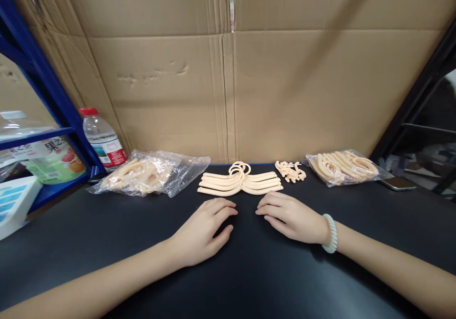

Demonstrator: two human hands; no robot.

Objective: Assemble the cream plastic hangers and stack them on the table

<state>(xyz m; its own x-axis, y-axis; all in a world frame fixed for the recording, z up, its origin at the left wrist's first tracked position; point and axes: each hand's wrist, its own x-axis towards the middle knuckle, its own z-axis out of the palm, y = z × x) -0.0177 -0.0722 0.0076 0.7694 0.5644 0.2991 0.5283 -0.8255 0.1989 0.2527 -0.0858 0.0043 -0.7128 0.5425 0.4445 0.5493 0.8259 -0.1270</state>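
My left hand [204, 229] and my right hand [288, 217] lie palm down on the black table [249, 271], fingers loosely apart, holding nothing. Just beyond the fingertips lies a row of several cream plastic hangers [240, 182] with their hooks bunched at the middle. To their right sits a small heap of cream clips [290, 171]. A clear bag of hanger parts [344, 165] rests at the back right. Another clear bag with cream parts [149, 173] rests at the back left. A pale bead bracelet [331, 233] circles my right wrist.
A cardboard wall [228, 72] closes off the back of the table. A water bottle with a red cap [103, 138] stands at the back left beside a blue shelf frame [46, 81]. A phone [397, 182] lies at the right edge. A black rack [420, 100] stands on the right.
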